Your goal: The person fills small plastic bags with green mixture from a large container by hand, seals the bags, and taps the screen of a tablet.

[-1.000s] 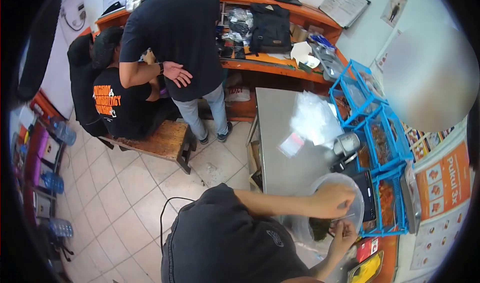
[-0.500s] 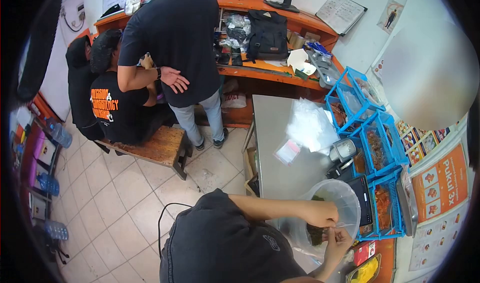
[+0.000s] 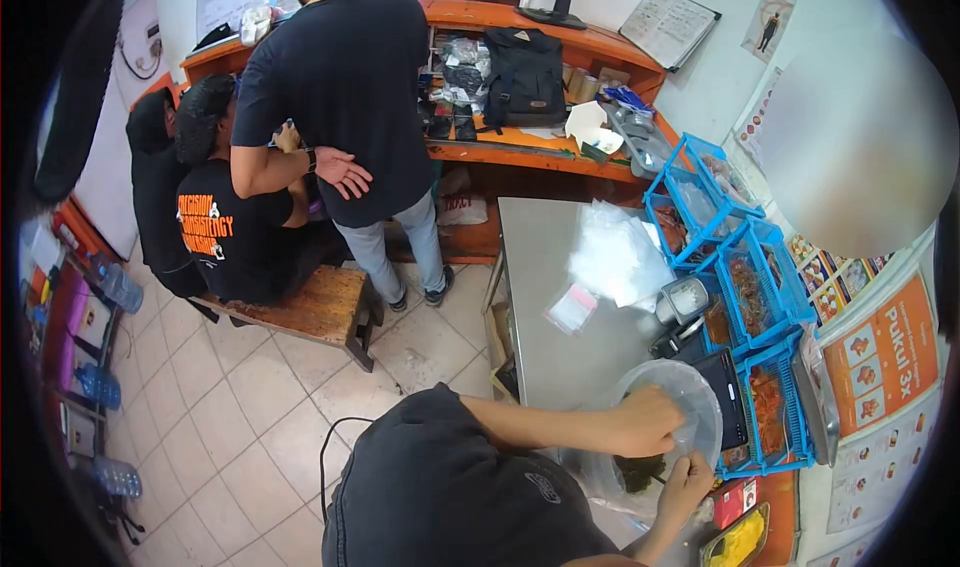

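A large translucent plastic tub [image 3: 708, 407] stands at the near end of the metal table, with a dark green-brown mass [image 3: 637, 473] inside. Over the tub's middle, my left hand [image 3: 648, 422] is closed, knuckles up, its fingertips hidden from view. My right hand [image 3: 688, 483] pinches its fingers together at the tub's near right rim. Something thin and pale seems to lie between the two hands, too small to name.
Blue baskets [image 3: 755, 277] of packed food line the wall side, beside a dark-screened device [image 3: 720, 397]. Clear plastic bags [image 3: 622, 257] lie on the metal table [image 3: 535, 297]. A yellow-filled tray [image 3: 738, 542] sits nearby. Several people gather by a wooden bench [image 3: 320, 307].
My hands have moved apart a little, the left one slightly up and the right one slightly right and down. The whole view has shifted a little.
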Tool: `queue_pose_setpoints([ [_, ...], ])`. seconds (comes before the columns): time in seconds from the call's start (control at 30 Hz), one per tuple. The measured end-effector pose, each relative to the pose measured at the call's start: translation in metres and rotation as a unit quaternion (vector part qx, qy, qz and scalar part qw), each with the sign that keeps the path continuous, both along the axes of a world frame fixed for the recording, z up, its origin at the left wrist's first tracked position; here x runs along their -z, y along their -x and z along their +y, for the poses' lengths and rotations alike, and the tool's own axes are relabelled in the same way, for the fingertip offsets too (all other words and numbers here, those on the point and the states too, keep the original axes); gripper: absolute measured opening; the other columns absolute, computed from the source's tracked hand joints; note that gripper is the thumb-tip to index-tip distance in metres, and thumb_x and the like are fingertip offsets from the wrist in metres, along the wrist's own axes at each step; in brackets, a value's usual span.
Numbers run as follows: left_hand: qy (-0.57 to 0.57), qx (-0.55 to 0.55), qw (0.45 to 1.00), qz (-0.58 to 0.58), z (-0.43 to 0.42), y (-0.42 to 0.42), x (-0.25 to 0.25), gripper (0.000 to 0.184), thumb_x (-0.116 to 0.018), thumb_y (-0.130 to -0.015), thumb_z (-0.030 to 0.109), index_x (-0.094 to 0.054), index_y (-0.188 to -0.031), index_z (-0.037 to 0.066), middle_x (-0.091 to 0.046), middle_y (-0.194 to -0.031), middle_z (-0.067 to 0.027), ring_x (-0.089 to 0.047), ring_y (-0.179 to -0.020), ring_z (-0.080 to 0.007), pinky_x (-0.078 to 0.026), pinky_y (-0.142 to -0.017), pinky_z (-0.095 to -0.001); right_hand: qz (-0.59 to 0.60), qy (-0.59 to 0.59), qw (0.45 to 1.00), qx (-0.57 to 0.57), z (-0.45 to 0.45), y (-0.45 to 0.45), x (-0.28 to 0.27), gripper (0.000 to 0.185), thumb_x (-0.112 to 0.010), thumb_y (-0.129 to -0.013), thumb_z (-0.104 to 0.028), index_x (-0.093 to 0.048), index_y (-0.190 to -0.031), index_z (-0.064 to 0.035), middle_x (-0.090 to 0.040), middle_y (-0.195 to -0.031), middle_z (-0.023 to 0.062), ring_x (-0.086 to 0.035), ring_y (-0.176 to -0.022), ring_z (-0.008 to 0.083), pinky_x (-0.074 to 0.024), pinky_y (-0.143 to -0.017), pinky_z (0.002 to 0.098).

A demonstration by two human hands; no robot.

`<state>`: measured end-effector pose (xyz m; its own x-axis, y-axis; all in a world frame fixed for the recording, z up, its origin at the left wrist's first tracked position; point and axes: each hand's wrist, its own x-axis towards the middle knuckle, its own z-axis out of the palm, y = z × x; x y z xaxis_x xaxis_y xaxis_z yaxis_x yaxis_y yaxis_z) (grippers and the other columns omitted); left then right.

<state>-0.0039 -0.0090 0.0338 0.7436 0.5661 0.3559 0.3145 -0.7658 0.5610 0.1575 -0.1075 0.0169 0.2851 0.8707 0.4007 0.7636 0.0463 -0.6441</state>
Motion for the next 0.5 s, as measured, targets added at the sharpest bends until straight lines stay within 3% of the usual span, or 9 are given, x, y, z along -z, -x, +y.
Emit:
queue_pose_setpoints([
  [0.07,-0.022,0.026,0.982,-0.185,-0.002,0.011,-0.009,0.053,-0.071,-0.064,0.023,-0.053,-0.107,-0.002,-0.055,-0.104,-0.0183,-0.053,-0.104,-0.0334,-0.039,-0.086,-0.0473,0.154,0.026,0.986,-0.06,-0.003,-0.01,0.002,0.021,-0.048,-0.076,-0.005,-0.043,-0.056,0.0002,-0.041,-0.05,0.0027,-0.035,-0.047,0.0114,-0.029,-0.045,0.028],
  [0.17,-0.023,0.12,0.969,-0.212,-0.012,0.006,-0.003,0.07,-0.074,-0.059,0.021,-0.044,-0.118,0.001,-0.046,-0.115,-0.0181,-0.045,-0.107,-0.0341,-0.034,-0.088,-0.0449,0.326,0.107,0.935,-0.087,-0.014,-0.007,-0.009,0.024,-0.048,-0.08,-0.006,-0.043,-0.057,-0.0005,-0.041,-0.05,-0.0006,-0.036,-0.048,0.0101,-0.0289,-0.044,0.0276],
  [0.27,0.003,0.098,0.982,-0.159,-0.023,-0.004,0.006,0.071,-0.077,-0.054,0.019,-0.044,-0.114,0.0,-0.045,-0.106,-0.0163,-0.045,-0.1,-0.0345,-0.035,-0.085,-0.0414,0.284,0.138,0.937,-0.147,-0.014,-0.012,-0.013,0.023,-0.051,-0.083,-0.006,-0.046,-0.061,-0.0016,-0.047,-0.059,-0.0021,-0.04,-0.053,0.008,-0.0314,-0.047,0.0253],
  [0.4,-0.018,-0.001,0.984,-0.177,-0.015,-0.013,0.012,0.063,-0.076,-0.054,0.015,-0.047,-0.109,0.001,-0.045,-0.104,-0.0151,-0.044,-0.098,-0.0341,-0.035,-0.083,-0.0411,0.108,-0.054,0.992,-0.021,-0.011,0.004,-0.016,0.009,-0.059,-0.08,-0.003,-0.054,-0.072,-0.0015,-0.054,-0.073,0.0025,-0.051,-0.069,0.0155,-0.0387,-0.062,0.0282],
  [0.47,-0.064,-0.054,0.979,-0.185,-0.014,-0.017,0.012,0.06,-0.075,-0.055,0.014,-0.048,-0.107,0.002,-0.045,-0.102,-0.0147,-0.045,-0.097,-0.0335,-0.035,-0.08,-0.0414,-0.026,-0.151,0.988,0.022,-0.011,0.02,-0.038,0.005,-0.063,-0.076,0.0,-0.059,-0.079,-0.0011,-0.058,-0.079,0.0062,-0.054,-0.079,0.0213,-0.0408,-0.071,0.0308],
  [0.5,-0.078,-0.062,0.979,-0.18,-0.014,-0.019,0.013,0.058,-0.074,-0.056,0.016,-0.048,-0.106,0.003,-0.046,-0.101,-0.0145,-0.045,-0.096,-0.0333,-0.035,-0.079,-0.0421,-0.064,-0.141,0.988,0.004,-0.011,0.024,-0.042,0.008,-0.064,-0.074,0.0,-0.061,-0.082,-0.001,-0.06,-0.081,0.0091,-0.054,-0.083,0.0253,-0.0412,-0.075,0.0332],
])
